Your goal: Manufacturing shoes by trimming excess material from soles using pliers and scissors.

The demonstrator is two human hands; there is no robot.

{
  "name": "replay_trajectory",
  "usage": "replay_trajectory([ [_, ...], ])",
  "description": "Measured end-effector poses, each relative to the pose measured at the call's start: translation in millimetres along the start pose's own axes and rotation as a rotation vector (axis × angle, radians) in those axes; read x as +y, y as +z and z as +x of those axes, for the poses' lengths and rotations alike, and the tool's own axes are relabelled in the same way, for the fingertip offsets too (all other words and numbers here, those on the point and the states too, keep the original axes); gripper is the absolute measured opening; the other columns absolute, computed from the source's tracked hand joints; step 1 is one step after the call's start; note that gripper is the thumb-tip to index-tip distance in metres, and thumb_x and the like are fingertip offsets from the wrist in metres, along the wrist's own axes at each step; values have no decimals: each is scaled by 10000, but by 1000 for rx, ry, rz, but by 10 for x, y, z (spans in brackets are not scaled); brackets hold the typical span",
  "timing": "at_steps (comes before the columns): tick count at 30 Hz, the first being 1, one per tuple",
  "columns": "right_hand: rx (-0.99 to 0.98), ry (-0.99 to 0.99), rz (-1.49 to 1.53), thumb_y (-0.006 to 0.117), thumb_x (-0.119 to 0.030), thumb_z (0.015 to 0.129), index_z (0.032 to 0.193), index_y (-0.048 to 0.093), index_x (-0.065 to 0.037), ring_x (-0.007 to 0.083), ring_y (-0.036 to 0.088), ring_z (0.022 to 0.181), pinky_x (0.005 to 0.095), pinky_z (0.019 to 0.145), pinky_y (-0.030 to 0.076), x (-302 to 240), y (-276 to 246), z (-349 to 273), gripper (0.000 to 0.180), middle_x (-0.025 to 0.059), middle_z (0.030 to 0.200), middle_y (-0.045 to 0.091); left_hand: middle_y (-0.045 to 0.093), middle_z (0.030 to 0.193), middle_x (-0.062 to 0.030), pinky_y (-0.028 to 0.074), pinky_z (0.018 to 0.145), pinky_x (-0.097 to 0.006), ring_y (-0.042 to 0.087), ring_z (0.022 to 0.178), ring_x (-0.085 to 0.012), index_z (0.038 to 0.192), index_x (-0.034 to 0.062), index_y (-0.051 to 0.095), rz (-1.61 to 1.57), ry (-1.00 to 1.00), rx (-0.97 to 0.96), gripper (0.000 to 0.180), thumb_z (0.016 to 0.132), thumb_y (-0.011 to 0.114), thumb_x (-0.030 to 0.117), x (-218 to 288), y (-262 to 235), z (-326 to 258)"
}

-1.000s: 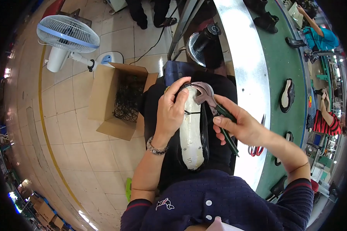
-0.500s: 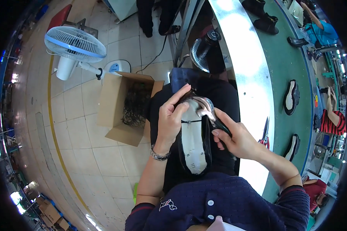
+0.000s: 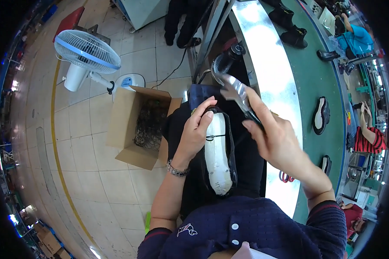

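A black shoe upper (image 3: 234, 168) lies sole side up on my lap, with its white insole (image 3: 218, 153) showing. A thin black cord crosses the insole. My left hand (image 3: 195, 134) pinches the far end of the shoe between thumb and fingers. Raised to the right above the shoe, my right hand (image 3: 278, 140) is closed round the dark handle of metal lasting pliers (image 3: 237, 93). The pliers' curved head is slightly blurred and apart from the shoe.
Left of my legs stands an open cardboard box (image 3: 121, 116) of tangled dark cords. Beyond it is a white fan (image 3: 88, 52). A metal ledge (image 3: 281, 77) and a green conveyor (image 3: 309, 73) with several shoes run along my right. Red-handled scissors (image 3: 285, 176) lie on the ledge. Co-workers sit across.
My right hand has lifted the pliers off the far end of the shoe, up and to the right. My left hand keeps its hold, and the shoe's far end now shows more.
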State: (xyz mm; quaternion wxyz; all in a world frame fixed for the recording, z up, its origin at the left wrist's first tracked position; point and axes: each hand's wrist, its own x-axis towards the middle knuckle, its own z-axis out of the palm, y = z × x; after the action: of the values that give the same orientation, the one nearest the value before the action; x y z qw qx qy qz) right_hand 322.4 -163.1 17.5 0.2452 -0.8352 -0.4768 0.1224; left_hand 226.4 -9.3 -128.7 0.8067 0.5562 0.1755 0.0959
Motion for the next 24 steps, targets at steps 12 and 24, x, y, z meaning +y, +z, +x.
replay_trajectory([
  [12,-206,57,-141,584,-80,902,1508,257,-144,369,648,656,459,607,526,311,503,-1,692,187,781,640,427,1472,-116,312,1094,-303,416,1328,-192,1414,23,432,-31,-11,-144,449,974,464,109,39,-125,50],
  [24,-340,44,-145,577,-52,899,1516,249,-174,336,676,691,405,599,546,359,386,-95,709,176,869,671,307,1537,-184,188,1173,-343,270,1439,-252,1506,-22,226,-292,53,-142,834,828,634,240,112,-248,-96],
])
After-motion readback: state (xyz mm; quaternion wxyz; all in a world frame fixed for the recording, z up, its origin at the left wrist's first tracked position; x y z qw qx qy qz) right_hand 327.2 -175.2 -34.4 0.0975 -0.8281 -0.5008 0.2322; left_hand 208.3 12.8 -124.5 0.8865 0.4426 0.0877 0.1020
